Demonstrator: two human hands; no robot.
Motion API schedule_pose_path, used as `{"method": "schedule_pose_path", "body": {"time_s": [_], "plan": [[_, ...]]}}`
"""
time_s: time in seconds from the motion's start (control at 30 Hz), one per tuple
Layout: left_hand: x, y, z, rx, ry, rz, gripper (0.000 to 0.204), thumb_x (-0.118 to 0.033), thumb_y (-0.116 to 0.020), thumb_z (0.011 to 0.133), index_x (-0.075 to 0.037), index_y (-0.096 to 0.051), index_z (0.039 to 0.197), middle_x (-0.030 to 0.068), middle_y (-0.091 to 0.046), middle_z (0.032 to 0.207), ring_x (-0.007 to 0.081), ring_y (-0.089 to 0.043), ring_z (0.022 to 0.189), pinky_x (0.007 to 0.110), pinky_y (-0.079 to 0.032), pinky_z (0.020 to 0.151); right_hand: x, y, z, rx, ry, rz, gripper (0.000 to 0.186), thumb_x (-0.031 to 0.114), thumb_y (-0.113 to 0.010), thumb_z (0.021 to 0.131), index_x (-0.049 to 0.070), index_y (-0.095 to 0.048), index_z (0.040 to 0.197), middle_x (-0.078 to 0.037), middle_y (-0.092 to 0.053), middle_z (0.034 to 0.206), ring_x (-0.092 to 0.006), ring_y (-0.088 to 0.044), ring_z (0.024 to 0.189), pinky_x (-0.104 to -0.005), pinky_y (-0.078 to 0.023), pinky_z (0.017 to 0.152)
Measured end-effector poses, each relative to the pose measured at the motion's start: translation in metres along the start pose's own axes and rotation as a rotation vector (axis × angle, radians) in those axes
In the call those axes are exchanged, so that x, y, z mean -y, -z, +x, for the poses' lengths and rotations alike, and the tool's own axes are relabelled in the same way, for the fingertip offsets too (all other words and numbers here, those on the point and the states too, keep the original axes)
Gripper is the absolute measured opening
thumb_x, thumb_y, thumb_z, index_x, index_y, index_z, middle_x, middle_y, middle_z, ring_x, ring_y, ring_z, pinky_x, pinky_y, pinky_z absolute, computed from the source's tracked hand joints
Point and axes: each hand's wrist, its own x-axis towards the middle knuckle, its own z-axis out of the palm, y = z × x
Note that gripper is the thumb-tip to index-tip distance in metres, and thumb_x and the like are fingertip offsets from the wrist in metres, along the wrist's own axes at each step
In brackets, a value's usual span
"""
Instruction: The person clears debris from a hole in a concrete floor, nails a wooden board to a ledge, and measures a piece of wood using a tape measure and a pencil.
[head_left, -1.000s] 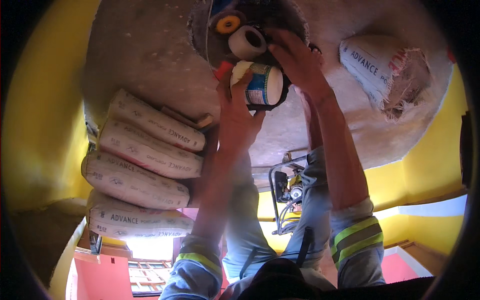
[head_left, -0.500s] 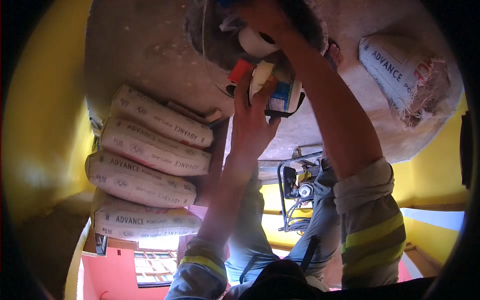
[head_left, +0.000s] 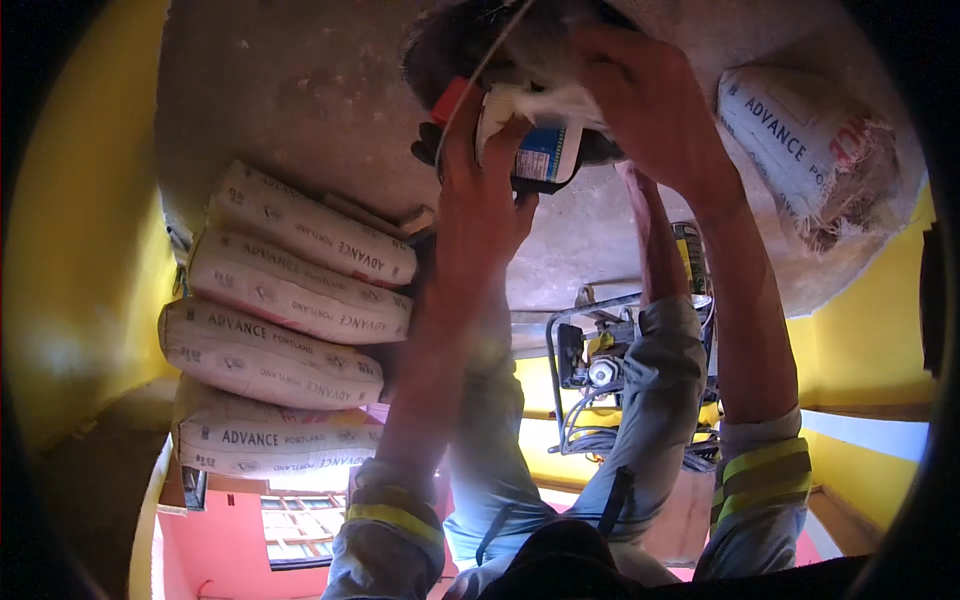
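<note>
My left hand (head_left: 476,190) is closed around a white container with a blue label (head_left: 539,151) and a cream piece at its near-left end. A red object (head_left: 447,100) sits just beyond my fingers. My right hand (head_left: 660,125) is over the container's right side, fingers bent around pale, blurred material (head_left: 560,105) that I cannot make out. Behind both hands lies a dark bag (head_left: 440,45), its contents mostly shadowed, with a thin cord (head_left: 500,40) crossing it down toward my left hand.
Several stacked sacks (head_left: 285,325) fill the left, beside a wooden piece (head_left: 415,220). A torn sack (head_left: 790,140) lies at the right. Near my leg are a machine with a metal frame and hoses (head_left: 603,370) and a yellow-black can (head_left: 688,255). Yellow walls (head_left: 90,250) surround the floor.
My right hand has come down and rightward from the bag's top onto the container. The tape roll is now hidden. The yellow-black can has come into view beside my leg.
</note>
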Motion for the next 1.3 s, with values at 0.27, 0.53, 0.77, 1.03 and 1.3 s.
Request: {"method": "schedule_pose_path", "body": {"time_s": [0.27, 0.53, 0.77, 1.03, 1.3], "plan": [[-0.019, -0.004, 0.020, 0.060, -0.115, 0.154, 0.082, 0.002, -0.078, 0.064, -0.015, -0.044, 0.136, 0.0242, -0.031, 0.145, 0.0460, -0.037, 0.132, 0.053, -0.036, 0.108, -0.009, 0.037, -0.066, 0.075, -0.204, 0.641, 0.013, 0.006, -0.044, 0.082, -0.001, -0.054, 0.078, -0.006, -0.051, 0.071, -0.0140, -0.044, 0.065, -0.0290, -0.039, 0.060], [-0.041, -0.023, 0.033, 0.157, -0.147, 0.305, 0.057, 0.002, -0.062, 0.076, -0.015, -0.055, 0.131, 0.0171, -0.030, 0.151, 0.0392, -0.046, 0.123, 0.050, -0.043, 0.098, -0.010, 0.050, -0.112, 0.043, -0.142, 0.629, 0.009, 0.001, -0.042, 0.071, -0.001, -0.050, 0.075, -0.008, -0.048, 0.071, -0.0164, -0.041, 0.066, -0.0306, -0.036, 0.061], [-0.071, 0.008, 0.045, 0.357, 0.232, -0.226, 0.048, -0.006, -0.061, 0.085, -0.006, -0.055, 0.133, 0.0162, -0.052, 0.137, 0.0299, -0.054, 0.114, 0.039, -0.043, 0.099, -0.005, 0.056, -0.136, 0.005, -0.008, 0.516, 0.008, 0.005, -0.044, 0.067, 0.000, -0.049, 0.069, -0.012, -0.050, 0.072, -0.0212, -0.046, 0.066, -0.0317, -0.040, 0.061], [-0.078, -0.004, 0.041, 0.378, 0.524, -1.327, 0.043, -0.023, -0.054, 0.100, -0.003, -0.050, 0.138, 0.0079, -0.056, 0.128, 0.0141, -0.049, 0.119, 0.029, -0.037, 0.105, 0.006, 0.062, -0.160, 0.055, 0.030, 0.588, 0.005, 0.004, -0.044, 0.063, 0.000, -0.046, 0.065, -0.010, -0.045, 0.068, -0.0282, -0.046, 0.068, -0.0412, -0.036, 0.091], [-0.067, -0.016, 0.036, 0.174, 0.482, -1.319, 0.047, -0.012, -0.062, 0.096, -0.003, -0.048, 0.139, 0.0064, -0.057, 0.127, 0.0132, -0.053, 0.115, 0.027, -0.040, 0.102, -0.017, 0.055, -0.167, 0.073, -0.098, 0.558, 0.007, -0.002, -0.045, 0.071, -0.003, -0.050, 0.076, -0.013, -0.049, 0.077, -0.0248, -0.047, 0.073, -0.0322, -0.041, 0.075]]}}
